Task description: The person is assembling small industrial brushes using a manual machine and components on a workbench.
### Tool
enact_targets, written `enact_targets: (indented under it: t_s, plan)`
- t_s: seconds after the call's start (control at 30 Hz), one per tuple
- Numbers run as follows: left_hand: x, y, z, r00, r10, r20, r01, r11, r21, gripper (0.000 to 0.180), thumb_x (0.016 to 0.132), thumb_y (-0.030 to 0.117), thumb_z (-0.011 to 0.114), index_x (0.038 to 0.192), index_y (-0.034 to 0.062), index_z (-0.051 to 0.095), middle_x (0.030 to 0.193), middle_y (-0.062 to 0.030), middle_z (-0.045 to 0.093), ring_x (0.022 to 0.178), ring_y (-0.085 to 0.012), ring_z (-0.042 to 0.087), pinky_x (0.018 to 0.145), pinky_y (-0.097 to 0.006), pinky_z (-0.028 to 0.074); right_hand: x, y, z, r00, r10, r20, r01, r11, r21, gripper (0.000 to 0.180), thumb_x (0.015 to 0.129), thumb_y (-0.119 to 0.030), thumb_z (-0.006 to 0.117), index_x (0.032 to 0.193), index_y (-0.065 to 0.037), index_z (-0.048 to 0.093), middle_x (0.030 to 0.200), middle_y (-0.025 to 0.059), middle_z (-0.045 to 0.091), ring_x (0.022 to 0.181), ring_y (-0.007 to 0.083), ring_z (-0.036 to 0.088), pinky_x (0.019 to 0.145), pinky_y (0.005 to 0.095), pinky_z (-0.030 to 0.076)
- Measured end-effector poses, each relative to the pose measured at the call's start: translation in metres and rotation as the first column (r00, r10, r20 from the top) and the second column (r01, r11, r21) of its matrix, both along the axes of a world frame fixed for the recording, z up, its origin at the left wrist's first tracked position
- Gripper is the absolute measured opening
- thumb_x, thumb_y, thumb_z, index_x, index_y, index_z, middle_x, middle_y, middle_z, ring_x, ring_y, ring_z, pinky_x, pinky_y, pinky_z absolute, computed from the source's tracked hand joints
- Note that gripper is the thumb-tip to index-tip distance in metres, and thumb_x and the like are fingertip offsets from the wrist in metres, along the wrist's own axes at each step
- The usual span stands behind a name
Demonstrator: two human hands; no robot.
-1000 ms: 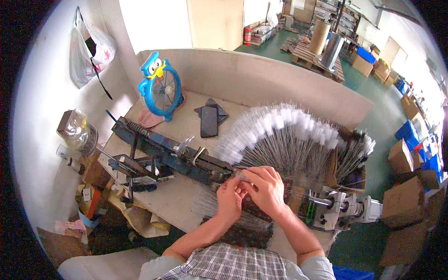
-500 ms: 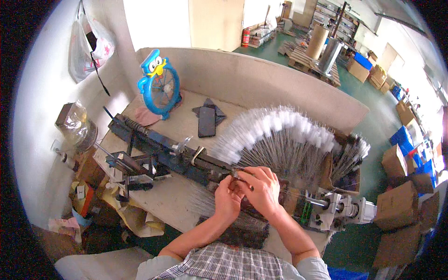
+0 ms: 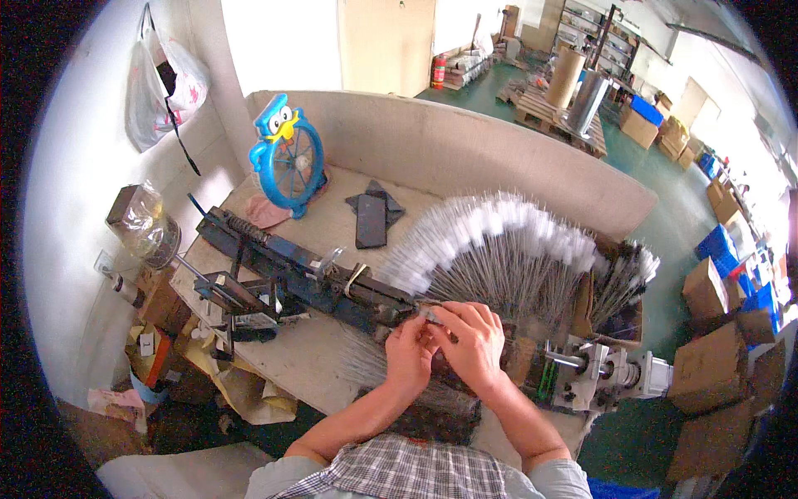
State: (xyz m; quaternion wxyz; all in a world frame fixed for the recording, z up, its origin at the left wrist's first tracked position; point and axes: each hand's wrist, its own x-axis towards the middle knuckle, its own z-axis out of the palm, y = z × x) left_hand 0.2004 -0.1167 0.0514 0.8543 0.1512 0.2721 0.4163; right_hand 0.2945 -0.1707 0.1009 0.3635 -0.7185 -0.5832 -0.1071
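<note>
My left hand (image 3: 409, 356) and my right hand (image 3: 470, 341) meet at the near right end of a long dark metal machine (image 3: 291, 259). The fingertips of both are pinched close together, almost touching. Whatever small piece lies between them is too small and too covered to make out. Behind my hands fans out a large bundle of thin wire-stemmed brushes (image 3: 499, 249) with white bristle tips. More fine wires (image 3: 359, 359) lie to the left of my left hand, partly under the machine.
A motor unit with a metal shaft (image 3: 611, 374) stands at the right. Further back are a phone (image 3: 371, 221) on a dark cloth and a blue duck-shaped fan (image 3: 289, 162). A box of dark and white brushes (image 3: 619, 291) sits right; cardboard boxes (image 3: 708, 366) lie beyond.
Both hands stay pinched at the same spot, with a slight shift of the right hand's fingers. The whole view has moved a little.
</note>
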Motion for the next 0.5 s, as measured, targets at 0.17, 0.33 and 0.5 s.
enact_targets:
  t_s: [0.17, 0.33, 0.5]
  plan:
    - [0.002, -0.001, -0.002, 0.999, 0.036, -0.020, -0.035, 0.998, 0.059, 0.008, 0.088, 0.008, 0.053, 0.090, 0.0033, 0.058, 0.088, -0.0057, 0.061, 0.079, -0.0130, 0.060, 0.071, -0.027, 0.050, 0.003, -0.003, 0.001, 1.000, -0.001, 0.015, 0.001, 1.000, 0.017, 0.021, 0.067, -0.018, 0.071, 0.088, -0.015, 0.070, 0.094, -0.0010, 0.064, 0.089, 0.0192, 0.058, 0.076, 0.0334, 0.043]
    - [0.004, -0.003, 0.009, 0.998, 0.040, -0.056, -0.039, 0.999, 0.012, 0.003, 0.085, 0.007, 0.054, 0.083, 0.0060, 0.056, 0.084, -0.0051, 0.060, 0.076, -0.0145, 0.061, 0.067, -0.027, 0.051, 0.006, -0.005, -0.003, 1.000, 0.010, -0.003, -0.010, 1.000, 0.014, 0.023, 0.067, -0.018, 0.071, 0.089, -0.015, 0.070, 0.094, -0.0009, 0.064, 0.089, 0.0191, 0.058, 0.076, 0.0332, 0.043]
    - [0.003, -0.004, 0.009, 0.997, 0.046, -0.059, -0.043, 0.998, 0.047, 0.001, 0.085, 0.006, 0.055, 0.085, 0.0048, 0.055, 0.085, -0.0056, 0.060, 0.077, -0.0154, 0.061, 0.068, -0.028, 0.051, 0.007, -0.004, -0.003, 1.000, 0.020, 0.018, -0.020, 1.000, 0.021, 0.023, 0.067, -0.017, 0.071, 0.089, -0.014, 0.069, 0.093, -0.0007, 0.064, 0.088, 0.0189, 0.058, 0.076, 0.0329, 0.043]
